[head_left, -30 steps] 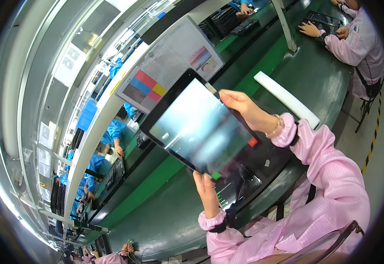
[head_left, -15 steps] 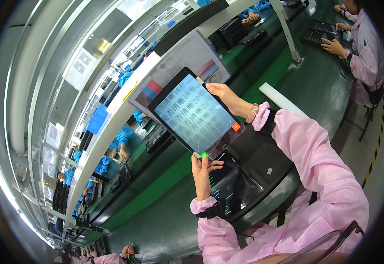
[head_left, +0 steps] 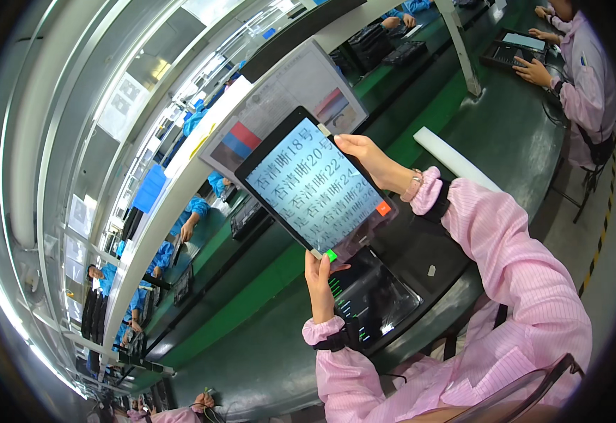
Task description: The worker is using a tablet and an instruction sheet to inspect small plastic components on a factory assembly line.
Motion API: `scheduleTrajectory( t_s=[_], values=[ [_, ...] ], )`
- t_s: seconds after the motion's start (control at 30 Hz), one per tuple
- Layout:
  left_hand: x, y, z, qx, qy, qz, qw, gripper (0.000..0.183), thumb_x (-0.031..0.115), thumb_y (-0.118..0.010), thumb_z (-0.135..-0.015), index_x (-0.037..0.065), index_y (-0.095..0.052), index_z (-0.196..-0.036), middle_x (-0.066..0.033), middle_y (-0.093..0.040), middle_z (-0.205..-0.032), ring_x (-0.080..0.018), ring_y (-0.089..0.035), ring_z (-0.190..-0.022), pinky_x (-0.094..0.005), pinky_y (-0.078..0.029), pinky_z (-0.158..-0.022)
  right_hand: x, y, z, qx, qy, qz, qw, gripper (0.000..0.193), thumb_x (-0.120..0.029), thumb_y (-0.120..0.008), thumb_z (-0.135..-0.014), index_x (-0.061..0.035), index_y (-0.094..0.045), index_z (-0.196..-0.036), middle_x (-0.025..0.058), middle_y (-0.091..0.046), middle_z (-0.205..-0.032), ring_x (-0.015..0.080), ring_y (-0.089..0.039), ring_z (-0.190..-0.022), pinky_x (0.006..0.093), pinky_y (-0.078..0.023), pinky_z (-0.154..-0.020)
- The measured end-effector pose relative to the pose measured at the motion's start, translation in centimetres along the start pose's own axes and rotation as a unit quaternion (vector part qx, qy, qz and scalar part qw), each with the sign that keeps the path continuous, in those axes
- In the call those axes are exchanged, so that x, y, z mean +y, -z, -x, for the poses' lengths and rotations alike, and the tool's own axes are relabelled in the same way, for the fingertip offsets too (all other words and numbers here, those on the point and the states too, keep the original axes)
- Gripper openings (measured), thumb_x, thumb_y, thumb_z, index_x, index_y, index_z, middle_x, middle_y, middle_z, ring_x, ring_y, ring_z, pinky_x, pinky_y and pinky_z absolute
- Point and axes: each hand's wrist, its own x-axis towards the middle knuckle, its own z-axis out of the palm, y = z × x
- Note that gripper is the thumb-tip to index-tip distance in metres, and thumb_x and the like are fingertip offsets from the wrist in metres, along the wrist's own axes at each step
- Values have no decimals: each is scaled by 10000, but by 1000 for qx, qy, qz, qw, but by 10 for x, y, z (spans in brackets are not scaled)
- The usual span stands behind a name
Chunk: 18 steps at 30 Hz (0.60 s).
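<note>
A black-framed tablet [head_left: 308, 187] is held up and tilted, its lit screen filled with rows of dark text on pale blue. My left hand [head_left: 319, 285] grips its lower corner beside a green sticker [head_left: 332, 255]. At the upper right edge my right hand [head_left: 373, 161] closes on the frame, near a pale tab [head_left: 324, 130]. An orange sticker [head_left: 383, 209] marks the lower right corner. Beneath, a second dark tablet [head_left: 375, 299] with green marks on its screen lies on a black mat [head_left: 442, 264].
A printed sheet in a clear holder [head_left: 251, 120] stands behind the tablet. A white bar [head_left: 456, 156] lies on the green bench [head_left: 526, 134] to the right. At the far right a co-worker [head_left: 586, 84] handles a tablet in a black tray [head_left: 509, 53]. Several workers in blue sit beyond the rail.
The text on the held tablet's screen has scrolled and become sharper and brighter. Both hands keep their grip. The co-worker's device at the far right now shows a lit screen.
</note>
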Motion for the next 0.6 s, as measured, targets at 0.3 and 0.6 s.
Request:
scheduleTrajectory(
  t_s=[0.3,0.6],
  values=[
    [9,-10,10,126,-19,-93,988,404,239,-486,-933,-5,-403,-1244,19,-482,-800,-33,-400,-670,-175,-315,-603,11,4,91,45,-14,42,998,280,-273,-459,-959,-24,-587,-965,-30,-576,-876,35,-494,-814,216,-411,-752],
    [13,-27,18,178,12,-113,977,280,249,-479,-945,35,-487,-1125,70,-415,-700,-11,-348,-605,-174,-290,-539,7,15,127,65,-6,66,996,223,-257,-475,-956,-47,-544,-922,-65,-502,-860,6,-439,-796,183,-377,-729]
  ],
)
